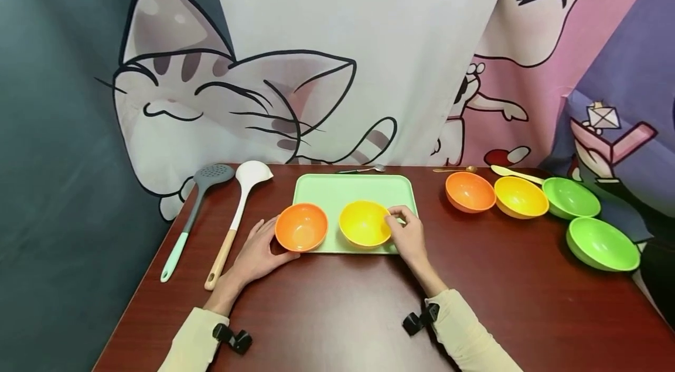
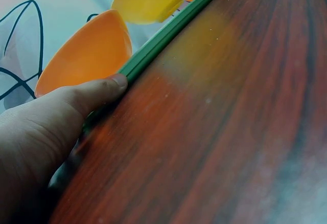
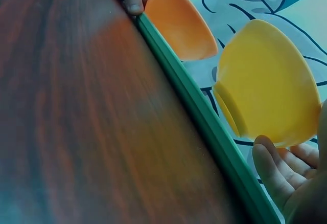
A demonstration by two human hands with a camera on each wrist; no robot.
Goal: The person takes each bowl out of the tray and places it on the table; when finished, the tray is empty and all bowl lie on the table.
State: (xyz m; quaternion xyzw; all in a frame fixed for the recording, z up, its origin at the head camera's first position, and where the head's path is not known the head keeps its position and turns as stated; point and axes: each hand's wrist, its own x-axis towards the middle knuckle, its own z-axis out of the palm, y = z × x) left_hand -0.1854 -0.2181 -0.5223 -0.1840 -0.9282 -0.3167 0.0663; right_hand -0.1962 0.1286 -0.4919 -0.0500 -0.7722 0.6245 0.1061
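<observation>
A pale green tray [image 1: 333, 184] lies on the table with two bowls over it. The orange bowl [image 1: 302, 227] is at its left end, and my left hand [image 1: 259, 252] lies around the near left corner beside it. The left thumb [image 2: 110, 83] touches the tray's front edge, its fingers extended along the left side, partly hidden. My right hand [image 1: 410, 236] holds the yellow bowl [image 1: 365, 224] by its right side, thumb at the rim. In the right wrist view, backdrop shows between that bowl's base and the tray edge. Both bowls look bare inside.
A grey slotted turner [image 1: 197, 199] and a white ladle [image 1: 246, 190] lie at left. Behind the tray is a small utensil [image 1: 364, 170]. At right stand another orange bowl [image 1: 470, 191], a yellow one [image 1: 521, 197], two green bowls [image 1: 602, 243], a yellow knife [image 1: 514, 173] and a small spoon [image 1: 456, 170].
</observation>
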